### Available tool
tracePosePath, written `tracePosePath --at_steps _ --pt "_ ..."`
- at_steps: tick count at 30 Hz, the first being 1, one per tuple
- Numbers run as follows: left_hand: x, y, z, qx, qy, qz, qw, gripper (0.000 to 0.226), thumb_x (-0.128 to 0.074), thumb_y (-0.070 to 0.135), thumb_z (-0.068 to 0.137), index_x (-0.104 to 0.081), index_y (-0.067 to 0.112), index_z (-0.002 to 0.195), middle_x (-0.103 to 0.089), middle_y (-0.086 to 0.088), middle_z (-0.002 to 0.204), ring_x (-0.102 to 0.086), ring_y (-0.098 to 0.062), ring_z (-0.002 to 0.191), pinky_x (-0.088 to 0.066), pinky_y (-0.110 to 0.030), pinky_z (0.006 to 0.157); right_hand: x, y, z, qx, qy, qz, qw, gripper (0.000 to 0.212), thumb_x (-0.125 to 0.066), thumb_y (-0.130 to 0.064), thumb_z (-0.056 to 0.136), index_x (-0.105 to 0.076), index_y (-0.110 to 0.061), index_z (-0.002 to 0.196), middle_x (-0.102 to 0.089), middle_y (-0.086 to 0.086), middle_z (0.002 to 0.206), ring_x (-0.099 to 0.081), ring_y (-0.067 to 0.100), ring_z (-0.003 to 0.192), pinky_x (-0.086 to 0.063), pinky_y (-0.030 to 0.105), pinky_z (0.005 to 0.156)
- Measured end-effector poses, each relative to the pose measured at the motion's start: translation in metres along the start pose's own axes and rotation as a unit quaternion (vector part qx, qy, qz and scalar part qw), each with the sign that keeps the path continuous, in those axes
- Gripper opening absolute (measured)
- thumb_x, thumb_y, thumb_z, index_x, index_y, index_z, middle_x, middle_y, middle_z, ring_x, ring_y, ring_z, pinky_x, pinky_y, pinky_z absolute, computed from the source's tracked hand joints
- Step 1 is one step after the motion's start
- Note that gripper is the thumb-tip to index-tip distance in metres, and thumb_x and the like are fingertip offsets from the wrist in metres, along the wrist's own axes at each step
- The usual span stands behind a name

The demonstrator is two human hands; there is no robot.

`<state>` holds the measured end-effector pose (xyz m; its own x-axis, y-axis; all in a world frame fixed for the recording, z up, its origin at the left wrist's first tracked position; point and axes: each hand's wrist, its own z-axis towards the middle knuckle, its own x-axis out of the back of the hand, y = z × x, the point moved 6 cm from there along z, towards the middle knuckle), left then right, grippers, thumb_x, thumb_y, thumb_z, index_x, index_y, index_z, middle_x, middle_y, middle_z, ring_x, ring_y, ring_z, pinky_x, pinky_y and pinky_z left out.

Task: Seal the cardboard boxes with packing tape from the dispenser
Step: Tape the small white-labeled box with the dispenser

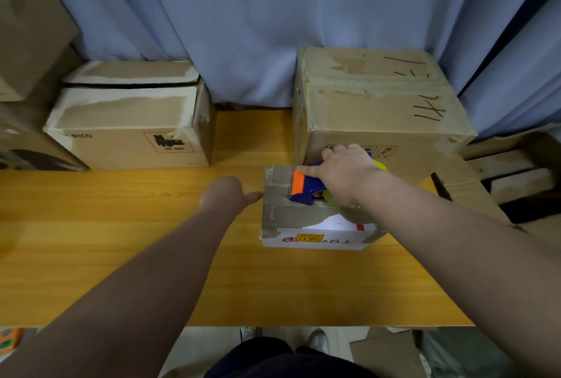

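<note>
The right hand [346, 174] grips the dispenser [303, 188] atop the small box [288, 215], nosed left toward the left hand [223, 197]. Whether that hand's fingers are curled cannot be told.

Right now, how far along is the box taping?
Done: the big box at the back right looks taped along its top seam. In hand: the right hand grips the tape dispenser on top of the small box, the left hand beside its left edge. Left: the back-left box shows a dark gap between its flaps.
</note>
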<state>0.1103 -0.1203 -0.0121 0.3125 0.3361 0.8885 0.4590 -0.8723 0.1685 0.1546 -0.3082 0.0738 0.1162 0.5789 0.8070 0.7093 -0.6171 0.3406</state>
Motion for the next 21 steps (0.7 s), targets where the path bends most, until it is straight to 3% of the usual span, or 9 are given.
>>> tracePosePath --at_steps 6,8,10,12,14,15,18,21 --pt "0.01 0.003 -0.006 0.007 -0.003 0.083 0.997 0.06 -0.055 0.067 0.082 -0.044 0.012 0.061 -0.044 -0.001 0.059 -0.045 -0.015 0.053 -0.032 -0.026 0.045 0.0 -0.001 0.0 0.0 0.0 -0.003 1.0 0.073 -0.052 -0.028 0.096 -0.007 -0.041 0.151 -0.039 0.013 0.14 -0.041 0.033 0.125 -0.036 0.041 0.096" --pt "0.014 -0.003 -0.007 0.022 0.021 0.07 0.997 0.055 -0.054 0.062 0.086 -0.057 0.007 0.078 -0.052 -0.004 0.066 -0.052 -0.019 0.06 -0.036 -0.028 0.048 0.001 -0.001 -0.001 0.001 0.005 -0.003 1.0 0.071 -0.05 -0.03 0.096 -0.007 -0.041 0.151 -0.039 0.013 0.14 -0.041 0.033 0.125 -0.036 0.041 0.096" --pt "0.022 -0.004 -0.006 0.01 0.075 -0.017 0.997 0.046 -0.047 0.044 0.097 -0.057 0.0 0.11 -0.063 -0.013 0.09 -0.06 -0.029 0.08 -0.042 -0.033 0.059 0.001 -0.001 -0.002 0.001 0.007 -0.003 1.0 0.071 -0.05 -0.031 0.096 -0.007 -0.04 0.152 -0.039 0.013 0.141 -0.041 0.033 0.126 -0.036 0.04 0.095" --pt "0.023 0.004 -0.008 -0.022 0.077 -0.22 0.972 0.037 -0.039 0.029 0.103 -0.058 -0.002 0.108 -0.066 -0.017 0.098 -0.062 -0.033 0.088 -0.051 -0.038 0.07 0.001 -0.002 -0.002 0.001 0.009 -0.006 1.0 0.072 -0.051 -0.03 0.096 -0.007 -0.039 0.152 -0.039 0.014 0.141 -0.041 0.033 0.126 -0.037 0.041 0.096" --pt "0.01 0.016 -0.023 0.013 0.012 -0.444 0.896 0.04 -0.036 0.03 0.103 -0.059 -0.003 0.105 -0.066 -0.014 0.091 -0.064 -0.029 0.089 -0.054 -0.04 0.081 0.001 -0.001 -0.003 0.001 0.013 -0.011 1.0 0.074 -0.052 -0.028 0.095 -0.007 -0.039 0.152 -0.04 0.014 0.14 -0.042 0.033 0.125 -0.037 0.041 0.095" --pt "0.0 0.02 -0.029 0.041 -0.024 -0.503 0.863 0.044 -0.034 0.036 0.103 -0.057 -0.001 0.108 -0.065 -0.013 0.094 -0.062 -0.027 0.093 -0.053 -0.04 0.085 0.001 -0.002 -0.003 0.001 0.014 -0.012 1.0 0.074 -0.053 -0.028 0.095 -0.006 -0.038 0.152 -0.04 0.014 0.139 -0.042 0.033 0.125 -0.037 0.041 0.095" --pt "-0.028 0.031 -0.04 0.049 -0.091 -0.519 0.848 0.066 -0.025 0.057 0.098 -0.056 0.005 0.124 -0.06 -0.011 0.118 -0.056 -0.025 0.11 -0.046 -0.042 0.099 -0.002 -0.002 -0.002 0.001 0.018 -0.013 1.0 0.074 -0.053 -0.029 0.095 -0.007 -0.038 0.152 -0.04 0.014 0.138 -0.042 0.034 0.124 -0.037 0.042 0.095" --pt "-0.043 0.039 -0.042 0.035 -0.145 -0.551 0.821 0.074 -0.016 0.067 0.093 -0.059 0.016 0.125 -0.057 -0.005 0.127 -0.051 -0.022 0.118 -0.038 -0.042 0.106 -0.005 0.0 -0.001 -0.01 0.019 -0.01 1.0 0.074 -0.052 -0.031 0.095 -0.006 -0.039 0.152 -0.04 0.014 0.138 -0.042 0.034 0.123 -0.037 0.041 0.094"
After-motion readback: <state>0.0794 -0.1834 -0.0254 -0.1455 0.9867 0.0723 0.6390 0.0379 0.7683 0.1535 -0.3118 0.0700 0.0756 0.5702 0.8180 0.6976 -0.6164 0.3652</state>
